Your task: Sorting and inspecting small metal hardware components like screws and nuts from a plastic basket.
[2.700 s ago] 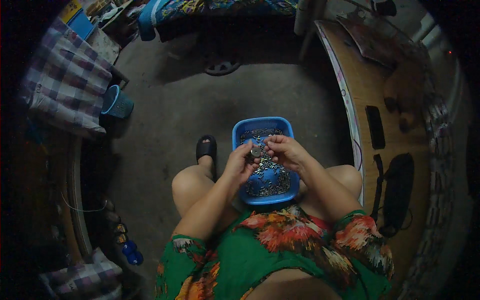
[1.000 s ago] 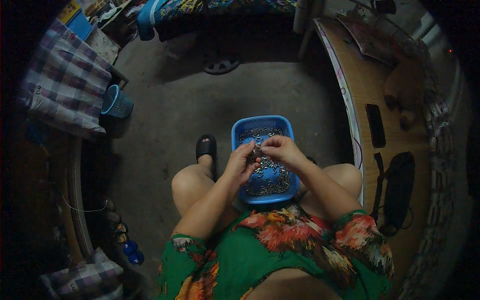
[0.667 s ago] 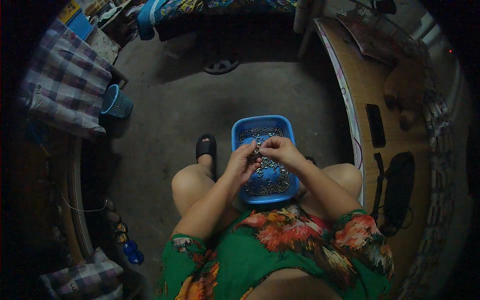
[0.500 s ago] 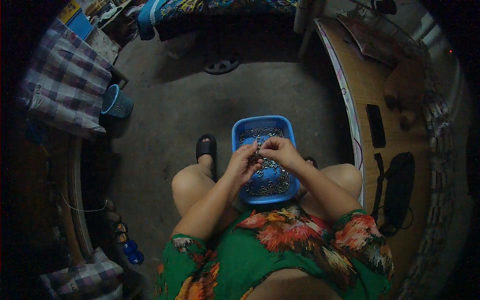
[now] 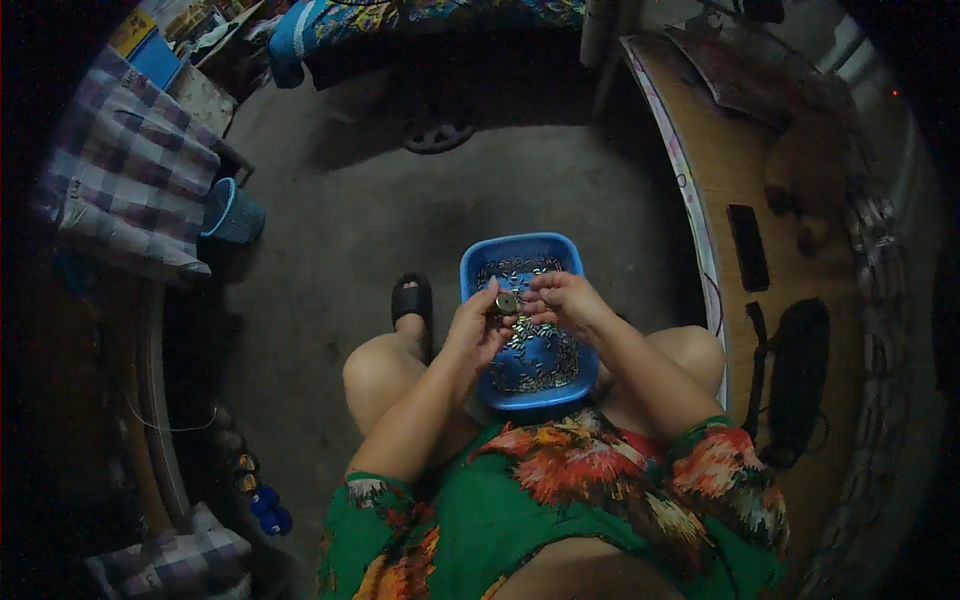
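Observation:
Over a blue plastic basket (image 5: 465,275), my left hand (image 5: 478,325) is closed around a small round brass-coloured metal piece with a dark hole in its middle (image 5: 506,303). Just right of it, my right hand (image 5: 570,302) hovers with its fingers bent and apart, and nothing shows between them. Many small shiny metal pins (image 5: 545,375) lie scattered on the basket's floor below both hands. The basket stands between my knees, and my hands cover part of its middle.
A wooden board-topped table (image 5: 715,170) runs along my right, bearing a dark flat object (image 5: 748,247) and a black bag (image 5: 800,370). To the left stand a blue bin (image 5: 235,215) and something draped with checked cloth (image 5: 130,170). A dark round base (image 5: 438,137) sits ahead.
My right hand has drawn back to the right from the left, its fingers loosening. The round metal piece in my left hand has turned its face into view.

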Demonstrator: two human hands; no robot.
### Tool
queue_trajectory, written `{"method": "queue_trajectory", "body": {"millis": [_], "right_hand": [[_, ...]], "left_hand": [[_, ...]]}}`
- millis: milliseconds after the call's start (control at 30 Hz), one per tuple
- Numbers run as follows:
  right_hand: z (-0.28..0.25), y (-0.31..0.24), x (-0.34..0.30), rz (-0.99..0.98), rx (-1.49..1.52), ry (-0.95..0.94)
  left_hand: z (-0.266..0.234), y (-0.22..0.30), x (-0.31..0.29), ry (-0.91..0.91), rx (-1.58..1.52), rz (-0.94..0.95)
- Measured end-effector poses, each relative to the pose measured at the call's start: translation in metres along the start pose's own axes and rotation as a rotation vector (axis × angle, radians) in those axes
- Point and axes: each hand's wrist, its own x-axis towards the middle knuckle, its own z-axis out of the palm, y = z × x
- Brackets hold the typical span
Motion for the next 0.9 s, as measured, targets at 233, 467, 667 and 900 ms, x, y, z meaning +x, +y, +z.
{"method": "queue_trajectory", "body": {"millis": [233,467,667,900], "right_hand": [[0.001,-0.010,-0.005,0.026,-0.096,-0.132],[0.010,-0.008,-0.007,-0.004,-0.027,-0.114],[0.010,-0.012,-0.012,0.021,-0.041,-0.112],[0.007,-0.005,-0.007,-0.044,-0.181,-0.114]], "left_hand": [[-0.002,0.000,0.000,-0.070,0.012,-0.004],[0.000,-0.001,-0.001,-0.013,0.036,0.008],[0.001,-0.002,0.000,-0.012,0.053,0.023],[0.004,-0.002,-0.002,-0.005,0.060,0.014]]}}
